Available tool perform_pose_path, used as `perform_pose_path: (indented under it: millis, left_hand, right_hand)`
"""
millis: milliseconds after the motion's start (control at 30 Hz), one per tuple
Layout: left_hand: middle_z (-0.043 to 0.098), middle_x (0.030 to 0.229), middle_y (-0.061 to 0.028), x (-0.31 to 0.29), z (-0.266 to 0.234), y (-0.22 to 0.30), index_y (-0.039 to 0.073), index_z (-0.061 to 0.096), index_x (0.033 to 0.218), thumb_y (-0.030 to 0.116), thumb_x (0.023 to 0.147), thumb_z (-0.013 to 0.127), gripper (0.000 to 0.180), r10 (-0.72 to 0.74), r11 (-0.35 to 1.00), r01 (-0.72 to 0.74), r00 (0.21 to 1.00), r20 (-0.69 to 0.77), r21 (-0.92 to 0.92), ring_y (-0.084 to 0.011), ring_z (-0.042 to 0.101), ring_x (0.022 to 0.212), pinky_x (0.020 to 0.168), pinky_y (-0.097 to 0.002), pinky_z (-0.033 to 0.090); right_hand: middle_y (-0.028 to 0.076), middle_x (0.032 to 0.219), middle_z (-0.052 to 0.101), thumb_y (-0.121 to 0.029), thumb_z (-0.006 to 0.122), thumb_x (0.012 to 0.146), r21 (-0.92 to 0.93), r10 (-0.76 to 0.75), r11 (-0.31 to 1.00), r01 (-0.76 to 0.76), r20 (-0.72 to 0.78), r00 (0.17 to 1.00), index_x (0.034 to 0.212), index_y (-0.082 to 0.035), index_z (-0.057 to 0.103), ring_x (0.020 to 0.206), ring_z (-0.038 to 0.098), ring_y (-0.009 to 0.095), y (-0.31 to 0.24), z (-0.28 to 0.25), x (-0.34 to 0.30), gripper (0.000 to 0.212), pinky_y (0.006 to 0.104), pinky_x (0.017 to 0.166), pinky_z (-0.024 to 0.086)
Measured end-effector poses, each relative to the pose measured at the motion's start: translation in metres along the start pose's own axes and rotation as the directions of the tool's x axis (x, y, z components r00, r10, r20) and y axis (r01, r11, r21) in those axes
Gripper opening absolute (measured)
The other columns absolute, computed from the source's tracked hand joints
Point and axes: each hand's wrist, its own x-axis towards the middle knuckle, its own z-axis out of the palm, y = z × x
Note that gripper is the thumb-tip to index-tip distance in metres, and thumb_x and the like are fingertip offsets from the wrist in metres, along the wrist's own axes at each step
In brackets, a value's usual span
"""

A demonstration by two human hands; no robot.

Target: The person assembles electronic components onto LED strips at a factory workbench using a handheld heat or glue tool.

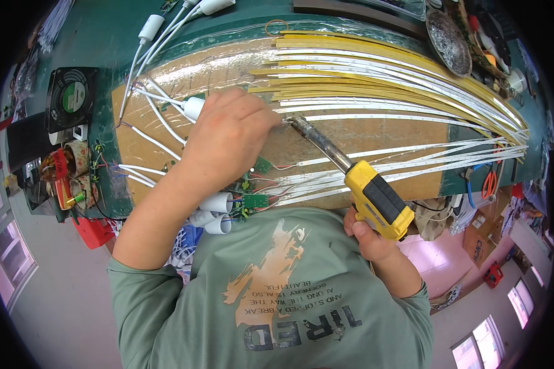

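Note:
My right hand [370, 238] grips a yellow and black soldering gun [378, 203] by its handle. The gun's metal barrel slants up and left, its tip close to the fingertips of my left hand [231, 126]. Those fingers are pinched together, and what they hold is hidden beneath them. Near the tip lie the left ends of white LED strips [375, 117]. Below my left wrist sit green circuit boards [255, 201], wired by thin red leads to more white strips [351, 161]. A white plastic cap [194, 108] with a white cable shows just left of my left hand.
Yellow and white strips [363, 55] fan across the back right. Under the work lies a brown board [375, 138] on a green table. A black fan [72, 98] stands at the left, a metal dish [448, 42] at the back right. White tubes [218, 222] lie at the front edge.

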Motion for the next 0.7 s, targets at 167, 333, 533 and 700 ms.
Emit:
perform_pose_path:
  millis: [167, 333, 533, 700]
  left_hand:
    - [0.063, 0.088, -0.0028, -0.0003, -0.0002, -0.0004, 0.012, 0.07, 0.09, 0.007, 0.076, 0.065, 0.016, 0.0, 1.0, 0.0, 1.0, 0.003, -0.001, -0.0247, 0.059, 0.09, 0.08, -0.0382, 0.044]
    - [0.064, 0.09, -0.0032, -0.0018, 0.0022, -0.0013, 0.012, 0.07, 0.09, 0.007, 0.075, 0.065, 0.017, 0.007, 1.0, -0.008, 1.0, -0.029, -0.01, -0.0247, 0.059, 0.09, 0.08, -0.038, 0.044]
    - [0.063, 0.089, -0.0034, -0.0018, 0.0018, -0.0011, 0.011, 0.07, 0.09, 0.007, 0.075, 0.065, 0.017, 0.018, 1.0, -0.018, 1.0, -0.021, -0.01, -0.025, 0.059, 0.09, 0.081, -0.0383, 0.044]
    - [0.063, 0.089, -0.0038, -0.0021, 0.0019, -0.0007, 0.011, 0.07, 0.09, 0.007, 0.075, 0.065, 0.017, 0.015, 1.0, -0.016, 1.0, -0.021, -0.009, -0.0253, 0.059, 0.09, 0.081, -0.0382, 0.044]
  right_hand:
    - [0.002, 0.077, 0.048, -0.032, 0.07, 0.09, 0.11, 0.02, 0.994, -0.018, -0.017, 1.0, 0.13, 0.001, 0.045, 0.066, 0.046, 0.013, -0.001, 0.0007, -0.0003, 0.058, 0.0291, 0.061, 0.043]
    - [0.002, 0.077, 0.047, -0.033, 0.072, 0.088, 0.158, 0.039, 0.987, -0.034, -0.028, 0.999, 0.129, 0.0, 0.046, 0.066, 0.046, 0.013, -0.0026, 0.0014, -0.0012, 0.059, 0.0289, 0.061, 0.042]
    - [0.002, 0.078, 0.048, -0.031, 0.072, 0.088, 0.136, 0.04, 0.99, -0.034, -0.043, 0.998, 0.127, 0.0, 0.046, 0.066, 0.046, 0.013, -0.0038, 0.0011, -0.0018, 0.057, 0.0288, 0.061, 0.043]
    - [0.003, 0.078, 0.048, -0.031, 0.072, 0.087, 0.133, 0.054, 0.99, -0.048, -0.047, 0.997, 0.124, 0.001, 0.047, 0.066, 0.046, 0.013, -0.0044, 0.0021, -0.0007, 0.054, 0.0284, 0.061, 0.044]
